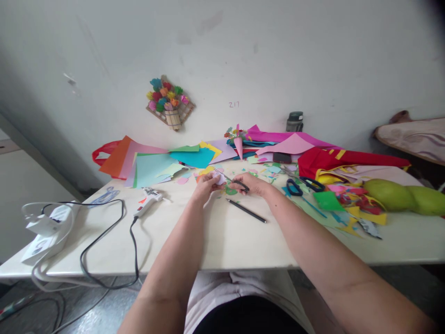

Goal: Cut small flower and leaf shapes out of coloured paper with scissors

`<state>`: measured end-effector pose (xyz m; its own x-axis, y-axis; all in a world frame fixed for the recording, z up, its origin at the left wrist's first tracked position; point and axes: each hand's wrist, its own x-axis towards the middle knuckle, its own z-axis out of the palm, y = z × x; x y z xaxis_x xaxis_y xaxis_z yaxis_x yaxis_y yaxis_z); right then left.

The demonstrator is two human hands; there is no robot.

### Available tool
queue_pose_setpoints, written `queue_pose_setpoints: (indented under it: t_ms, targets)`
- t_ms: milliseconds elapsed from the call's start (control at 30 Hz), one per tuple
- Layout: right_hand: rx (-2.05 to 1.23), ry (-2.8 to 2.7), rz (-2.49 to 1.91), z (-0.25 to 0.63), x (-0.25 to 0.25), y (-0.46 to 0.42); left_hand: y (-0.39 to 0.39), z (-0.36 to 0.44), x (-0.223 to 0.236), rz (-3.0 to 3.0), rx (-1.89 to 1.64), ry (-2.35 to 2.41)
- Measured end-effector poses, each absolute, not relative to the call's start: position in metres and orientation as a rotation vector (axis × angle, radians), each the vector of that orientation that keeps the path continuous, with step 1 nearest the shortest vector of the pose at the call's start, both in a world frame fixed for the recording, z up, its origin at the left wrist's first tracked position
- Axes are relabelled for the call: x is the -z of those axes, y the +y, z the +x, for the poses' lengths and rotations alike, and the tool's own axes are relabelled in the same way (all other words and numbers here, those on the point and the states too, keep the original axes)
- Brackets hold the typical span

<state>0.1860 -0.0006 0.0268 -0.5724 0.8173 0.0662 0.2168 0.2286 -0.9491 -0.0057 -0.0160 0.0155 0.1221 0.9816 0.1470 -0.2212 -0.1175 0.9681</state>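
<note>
My left hand (206,185) is closed on a small piece of pale lilac paper (219,178), pinched between thumb and fingers. Fingers of my right hand (251,183) wrap round the dark handles of a pair of scissors (239,183). The scissor blades point left toward the paper; whether they touch it I cannot tell. Just below the hands a black pencil (246,211) lies slantwise on the white table (222,246). Small coloured paper scraps (271,170) are scattered behind and around both hands.
At left a glue gun (149,202) trails its black cord to a white power strip (48,229). Coloured paper sheets (149,166) line the wall. Dark-handled scissors (295,187), a phone (281,158), a red cloth bag (323,160) and green fruit-like shapes (391,195) lie right.
</note>
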Motion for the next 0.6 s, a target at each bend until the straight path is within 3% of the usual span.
queue_pose_setpoints:
  t_ms: [600]
  targets:
    - [-1.363, -1.928, -1.002, 0.1846, -0.03, -0.0037, -0.0167, -0.0047, -0.017, 1.152, -1.329, 0.911]
